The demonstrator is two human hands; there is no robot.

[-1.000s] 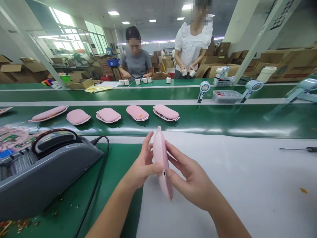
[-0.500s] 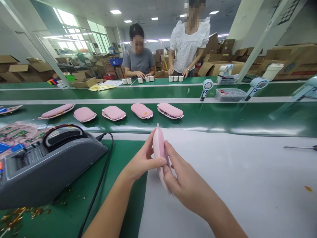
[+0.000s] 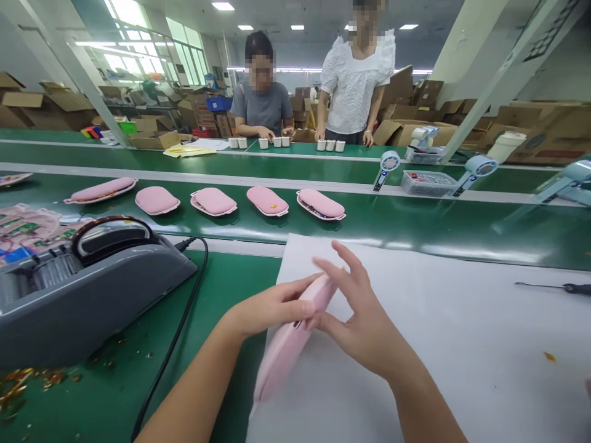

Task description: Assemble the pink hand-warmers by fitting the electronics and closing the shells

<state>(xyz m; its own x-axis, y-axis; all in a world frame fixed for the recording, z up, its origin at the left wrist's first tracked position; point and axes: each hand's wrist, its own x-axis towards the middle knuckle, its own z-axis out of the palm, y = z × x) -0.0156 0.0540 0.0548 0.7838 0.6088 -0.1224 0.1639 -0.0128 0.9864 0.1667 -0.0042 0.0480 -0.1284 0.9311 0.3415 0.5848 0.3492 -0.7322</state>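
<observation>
A long pink padded case [image 3: 284, 354] is tilted on its edge over the white sheet [image 3: 443, 344], its near end toward the lower left. Thumb and fingers of my left hand [image 3: 277, 304] grip its upper part, the thumb beside a small dark opening. My right hand [image 3: 357, 317] touches the case with its thumb, while its other fingers are raised and spread near the far end, slightly blurred. Several more pink cases, one of them here [image 3: 215, 202], lie in a row on the green surface [image 3: 429, 224] beyond.
At left are a grey tape dispenser [image 3: 101, 295], its black cable [image 3: 184, 320] and pink parts [image 3: 28, 231]. A thin dark-handled tool [image 3: 572, 288] lies at right. Light-blue handheld devices [image 3: 385, 169] and a clear tray [image 3: 427, 183] stand beyond. Two people work across the line.
The case has swung from nearly upright to a slant, its near end now at the lower left. My right fingers have lifted and spread. The view has shifted slightly.
</observation>
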